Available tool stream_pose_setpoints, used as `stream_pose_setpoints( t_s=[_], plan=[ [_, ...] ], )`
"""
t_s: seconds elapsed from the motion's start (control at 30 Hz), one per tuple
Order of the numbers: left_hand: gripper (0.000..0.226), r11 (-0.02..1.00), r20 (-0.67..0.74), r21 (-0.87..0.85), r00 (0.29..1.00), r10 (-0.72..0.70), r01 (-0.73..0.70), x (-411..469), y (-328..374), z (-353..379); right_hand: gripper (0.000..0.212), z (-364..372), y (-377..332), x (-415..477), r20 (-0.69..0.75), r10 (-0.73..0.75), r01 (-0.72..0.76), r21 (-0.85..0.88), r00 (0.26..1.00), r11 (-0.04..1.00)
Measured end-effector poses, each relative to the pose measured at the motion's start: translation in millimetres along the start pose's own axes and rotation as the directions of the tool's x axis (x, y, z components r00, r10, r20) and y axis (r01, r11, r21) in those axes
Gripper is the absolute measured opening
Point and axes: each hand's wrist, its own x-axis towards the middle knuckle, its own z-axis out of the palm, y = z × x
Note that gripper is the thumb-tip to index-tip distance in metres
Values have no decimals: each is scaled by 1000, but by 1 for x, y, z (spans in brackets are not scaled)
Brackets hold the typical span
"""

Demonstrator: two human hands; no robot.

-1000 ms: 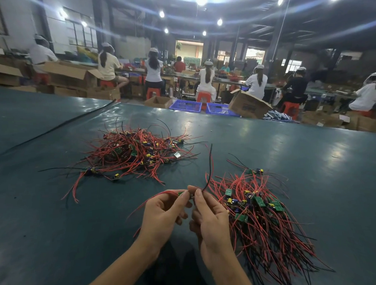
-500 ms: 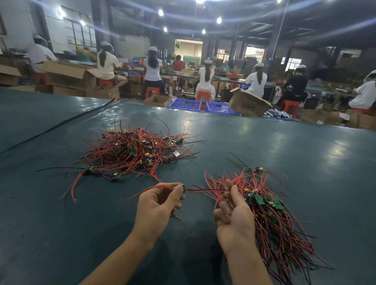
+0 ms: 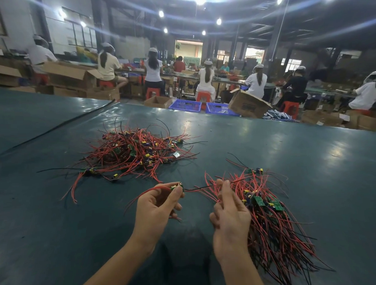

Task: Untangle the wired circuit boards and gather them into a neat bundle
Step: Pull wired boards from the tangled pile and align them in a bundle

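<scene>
Just left of the bundle (image 3: pixel 277 235), left hand (image 3: pixel 155 209) pinches a board (image 3: pixel 177 187), right hand (image 3: pixel 230 217) half-curled, hold on its wire (image 3: pixel 197 188) unclear; loose wire may snag there.

Right hand (image 3: pixel 230 217) grip hidden, seen from behind; bundle (image 3: pixel 277 224) wire ends cut off.

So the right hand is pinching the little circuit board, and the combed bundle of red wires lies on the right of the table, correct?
Not quite. The head view shows the left hand pinching the little circuit board; the right hand holds only the end of its black wire. The combed bundle does lie on the right of the table.
</scene>
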Motion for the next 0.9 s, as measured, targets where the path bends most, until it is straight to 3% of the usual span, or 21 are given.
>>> stream_pose_setpoints(
  t_s=[0.13, 0.2, 0.3, 0.4, 0.57, 0.9],
  plan=[
    [25, 998, 48, 64, 999, 19, -22, -3, -2, 4, 22, 14, 22, -16, 72, -19, 34, -208, 997, 977],
    [23, 994, 80, 108, 996, 24, -33, -5, -3, 4, 22, 18, 27, -20, 85, 17, -1, -191, 996, 982],
    [16, 992, 96, 124, 995, 18, -30, -4, -3, 4, 25, 16, 22, -14, -6, 93, -93, -183, 996, 979],
    [5, 996, 67, 92, 998, 8, -14, 0, -2, 2, 25, 5, 7, 0, -94, 152, -157, -44, 984, 987],
    [23, 996, 71, 87, 997, 19, -25, 1, 4, 4, 22, -8, -7, 11, 21, 156, -157, 160, 988, 975],
    [22, 988, -49, 39, 987, 151, -149, 2, 5, 2, 44, -5, -5, 0, 171, 161, -176, 81, 972, 981]
  ],
)
